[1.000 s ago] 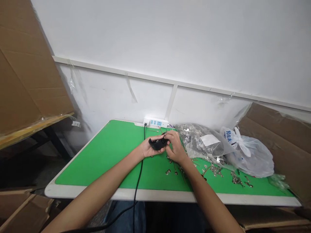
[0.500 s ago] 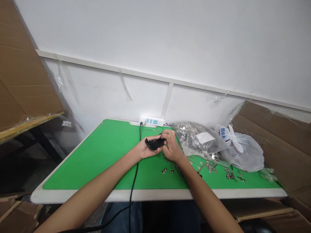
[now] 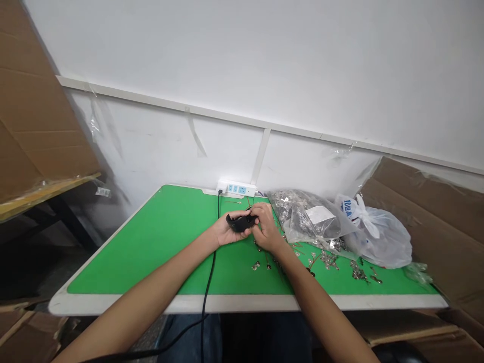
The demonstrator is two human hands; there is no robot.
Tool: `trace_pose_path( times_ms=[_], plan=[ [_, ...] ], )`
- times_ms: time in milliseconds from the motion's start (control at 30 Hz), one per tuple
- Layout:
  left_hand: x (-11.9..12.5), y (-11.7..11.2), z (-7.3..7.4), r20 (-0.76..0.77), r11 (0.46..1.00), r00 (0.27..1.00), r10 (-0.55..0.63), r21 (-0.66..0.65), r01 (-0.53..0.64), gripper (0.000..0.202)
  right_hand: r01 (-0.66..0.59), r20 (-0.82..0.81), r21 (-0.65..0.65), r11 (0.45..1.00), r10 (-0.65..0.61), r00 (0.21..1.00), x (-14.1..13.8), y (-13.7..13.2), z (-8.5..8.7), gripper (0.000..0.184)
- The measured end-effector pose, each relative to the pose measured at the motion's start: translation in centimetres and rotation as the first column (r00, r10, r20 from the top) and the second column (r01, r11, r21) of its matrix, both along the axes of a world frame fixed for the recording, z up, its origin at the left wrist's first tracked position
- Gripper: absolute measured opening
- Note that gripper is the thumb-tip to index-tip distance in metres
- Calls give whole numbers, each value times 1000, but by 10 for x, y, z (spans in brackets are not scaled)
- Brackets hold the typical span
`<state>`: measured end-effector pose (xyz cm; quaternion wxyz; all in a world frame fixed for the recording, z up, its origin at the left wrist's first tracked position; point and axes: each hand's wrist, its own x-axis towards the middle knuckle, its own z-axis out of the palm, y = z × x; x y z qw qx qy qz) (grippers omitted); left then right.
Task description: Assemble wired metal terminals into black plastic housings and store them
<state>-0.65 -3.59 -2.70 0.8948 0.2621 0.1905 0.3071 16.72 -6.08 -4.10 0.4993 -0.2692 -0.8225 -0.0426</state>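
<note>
Cradling a curved, black, plastic-looking part (image 3: 240, 224) over the green tabletop mat (image 3: 151, 252), the left hand (image 3: 224, 233) curls round it from 8 o'clock while the right hand (image 3: 266, 229) pinches its 3 o'clock end; whether the right hand holds anything else is hidden. At 12 o'clock sits a white power strip with blue sockets (image 3: 237, 189); a black cable (image 3: 208, 287) plugged into it passes beneath the left wrist (image 3: 214, 241) toward 7 o'clock; at 3 o'clock lie a clear plastic bag of silvery metal pieces (image 3: 293, 201) and, farther out, a knotted white plastic bag (image 3: 385, 241); loose silvery pieces (image 3: 328, 259) spread at 4 o'clock, partly screened by the right forearm (image 3: 317, 297).
</note>
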Motion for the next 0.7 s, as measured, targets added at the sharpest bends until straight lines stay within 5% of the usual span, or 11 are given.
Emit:
trace_pose_path(
  times_ms=[200, 400, 567, 700],
  plan=[
    [3, 9, 5, -32, 977, 983, 183, 117, -179, 31, 47, -119, -148, 988, -65, 991, 8, 12, -3, 27],
    [11, 5, 0, 14, 839, 885, 466, 311, -447, 42, 12, -445, -297, 955, -150, 883, 5, 17, -3, 26],
    [16, 6, -6, 119, 748, 810, 574, 326, -578, 38, 196, -271, -154, 968, -232, 934, -10, 4, -6, 40],
    [14, 7, -4, 176, 773, 825, 536, 291, -564, 24, 261, -136, -64, 963, -268, 954, -19, 3, -11, 35]
  ],
)
